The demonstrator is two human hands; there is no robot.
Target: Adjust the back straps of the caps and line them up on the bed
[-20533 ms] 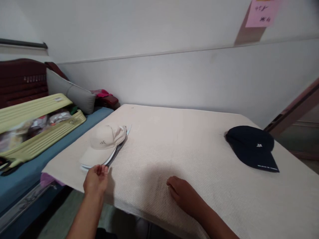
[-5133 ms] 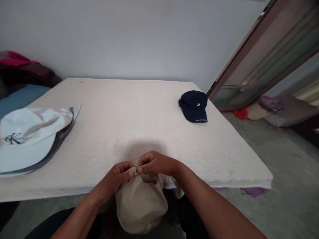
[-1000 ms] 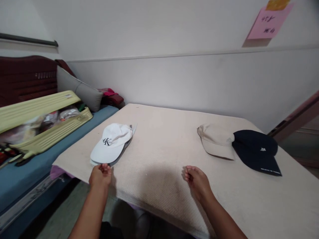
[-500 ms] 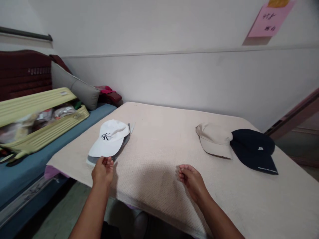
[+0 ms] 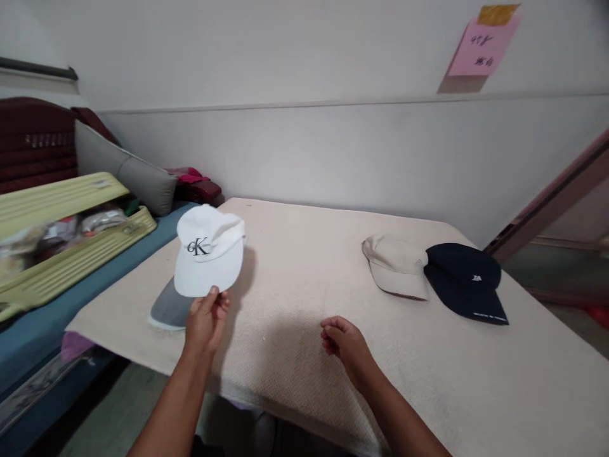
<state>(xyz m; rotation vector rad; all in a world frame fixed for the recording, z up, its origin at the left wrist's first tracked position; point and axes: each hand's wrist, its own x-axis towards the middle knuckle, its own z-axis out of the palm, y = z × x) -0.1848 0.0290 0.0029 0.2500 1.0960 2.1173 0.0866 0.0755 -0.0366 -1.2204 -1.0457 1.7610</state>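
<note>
My left hand [image 5: 208,317] pinches the front edge of a white baseball cap [image 5: 212,244] by its brim, thumb on top. The cap has black letters on its front and hangs tilted above the table. Partly hidden beneath it lies a grey cap [image 5: 171,306] with a pale brim edge. Over the middle of the table, my right hand [image 5: 346,343] has its fingers curled together, with nothing visible in them. To its right, a beige cap [image 5: 398,266] rests against a navy cap [image 5: 466,279] with small white marks.
A light patterned cloth covers the table [image 5: 295,266]. At the left stands a bed with a blue sheet [image 5: 114,254], bearing an open yellow case [image 5: 71,197] of packed items and a grey pillow [image 5: 128,162]. A white wall [image 5: 304,152] runs behind, with a pink note [image 5: 483,47].
My left hand has taken hold of the white cap's brim and lifted it off the grey cap, which stays on the table. My right hand stays curled. The view has shifted slightly right.
</note>
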